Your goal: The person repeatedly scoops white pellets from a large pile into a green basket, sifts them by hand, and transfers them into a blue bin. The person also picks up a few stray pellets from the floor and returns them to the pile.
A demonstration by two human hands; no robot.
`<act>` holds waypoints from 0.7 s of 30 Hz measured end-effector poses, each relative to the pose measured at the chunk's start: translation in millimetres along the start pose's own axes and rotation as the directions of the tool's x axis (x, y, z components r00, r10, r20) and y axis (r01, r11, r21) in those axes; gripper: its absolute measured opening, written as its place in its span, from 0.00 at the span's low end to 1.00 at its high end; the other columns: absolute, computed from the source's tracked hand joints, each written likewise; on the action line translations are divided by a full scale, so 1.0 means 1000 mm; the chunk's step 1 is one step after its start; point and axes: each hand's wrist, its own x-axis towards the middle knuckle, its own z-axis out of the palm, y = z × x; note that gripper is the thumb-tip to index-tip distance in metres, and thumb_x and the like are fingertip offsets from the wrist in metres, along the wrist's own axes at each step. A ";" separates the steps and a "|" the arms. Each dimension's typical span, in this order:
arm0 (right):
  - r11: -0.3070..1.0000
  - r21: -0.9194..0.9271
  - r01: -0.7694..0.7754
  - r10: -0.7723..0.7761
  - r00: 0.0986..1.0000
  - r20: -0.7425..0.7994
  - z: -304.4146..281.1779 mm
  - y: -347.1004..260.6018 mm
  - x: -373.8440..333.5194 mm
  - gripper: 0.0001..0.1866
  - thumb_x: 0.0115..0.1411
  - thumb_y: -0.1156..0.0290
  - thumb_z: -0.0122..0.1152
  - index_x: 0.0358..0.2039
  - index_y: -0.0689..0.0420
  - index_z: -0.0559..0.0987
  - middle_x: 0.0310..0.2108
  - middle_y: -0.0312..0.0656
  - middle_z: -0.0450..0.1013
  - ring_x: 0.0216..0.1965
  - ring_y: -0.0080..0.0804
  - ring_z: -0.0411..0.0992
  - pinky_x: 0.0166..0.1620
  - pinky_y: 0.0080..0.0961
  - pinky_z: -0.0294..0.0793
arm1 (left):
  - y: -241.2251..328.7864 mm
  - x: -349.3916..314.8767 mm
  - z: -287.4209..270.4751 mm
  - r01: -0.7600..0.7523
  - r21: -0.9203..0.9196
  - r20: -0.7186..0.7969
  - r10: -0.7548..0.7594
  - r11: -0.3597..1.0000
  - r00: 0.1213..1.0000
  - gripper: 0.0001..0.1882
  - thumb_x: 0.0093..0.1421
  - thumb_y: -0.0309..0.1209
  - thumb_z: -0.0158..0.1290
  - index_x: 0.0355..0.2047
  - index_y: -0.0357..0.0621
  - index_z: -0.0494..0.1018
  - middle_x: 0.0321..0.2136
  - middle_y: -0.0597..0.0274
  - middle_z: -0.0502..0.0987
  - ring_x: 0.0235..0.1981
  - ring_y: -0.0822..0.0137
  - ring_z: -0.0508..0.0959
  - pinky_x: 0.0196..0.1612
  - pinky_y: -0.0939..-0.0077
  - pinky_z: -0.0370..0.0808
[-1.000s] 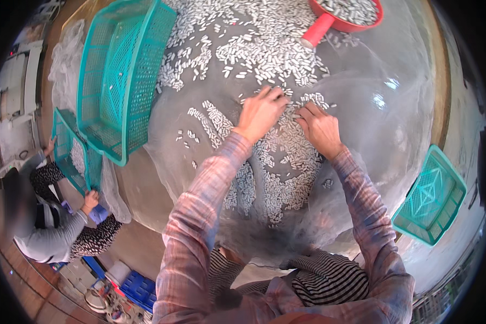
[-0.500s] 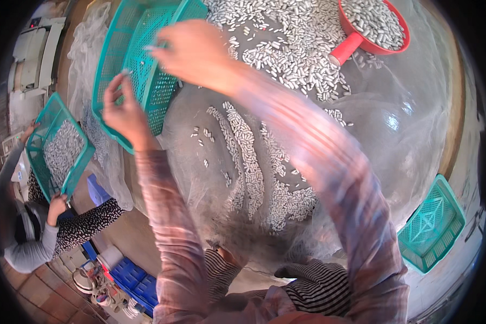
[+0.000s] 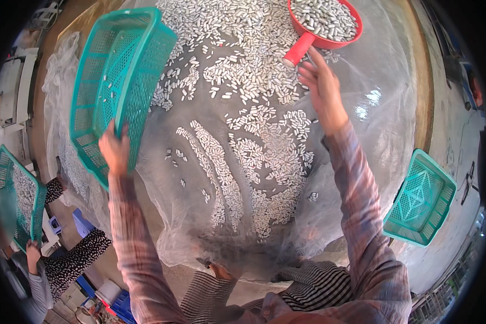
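A tilted green plastic basket (image 3: 140, 81) stands at the left with a few small silvery pieces inside. My left hand (image 3: 115, 148) is closed on its near rim, the fingers partly hidden. At the upper right, a red dipper (image 3: 360, 31) is heaped with the same pill-shaped pieces, and its thick handle points toward me. Beside that handle is my right hand (image 3: 325, 89), open with fingers stretched out and nothing in it. One fingertip reaches close to the handle; whether it touches, I cannot tell. Many loose silvery pieces (image 3: 275, 156) lie spread on the sheeted surface between my hands.
Translucent sheeting (image 3: 167, 216) hangs in folds at the near edge. A second green basket (image 3: 429, 194) sits low at the right. On the left, another person's hand (image 3: 33, 252) holds a filled green basket (image 3: 38, 208). A blue crate (image 3: 125, 308) stands at the lower left.
My right hand has swung from above the green basket over to the dipper's handle. My left hand has taken hold of the basket's rim, and the basket now stands more tilted.
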 end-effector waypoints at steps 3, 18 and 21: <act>0.923 0.307 -0.232 0.100 0.916 0.389 0.022 -0.012 0.034 0.13 0.58 0.64 0.61 0.37 0.55 0.69 0.25 0.37 0.67 0.25 0.28 0.66 0.33 0.34 0.71 | 0.013 -0.074 -0.042 0.029 -0.009 0.069 -0.028 1.000 0.997 0.13 0.53 0.27 0.56 0.40 0.37 0.75 0.28 0.42 0.78 0.29 0.44 0.78 0.33 0.61 0.73; 0.939 -0.209 -0.272 0.331 0.877 0.347 -0.092 -0.069 -0.018 0.11 0.58 0.73 0.56 0.21 0.50 0.64 0.12 0.24 0.54 0.10 0.14 0.51 0.14 0.19 0.57 | 0.038 -0.244 -0.126 -0.482 -0.280 0.535 0.552 0.830 0.640 0.22 0.42 0.23 0.52 0.41 0.47 0.77 0.41 0.61 0.79 0.39 0.59 0.79 0.41 0.67 0.76; 0.938 -0.214 -0.274 0.340 0.853 0.397 -0.103 -0.093 -0.055 0.12 0.58 0.72 0.56 0.20 0.50 0.64 0.11 0.24 0.54 0.09 0.14 0.51 0.11 0.19 0.55 | 0.047 -0.249 -0.106 -0.452 -0.273 0.572 0.521 0.849 0.633 0.24 0.43 0.25 0.51 0.45 0.47 0.75 0.42 0.61 0.79 0.40 0.61 0.79 0.40 0.67 0.77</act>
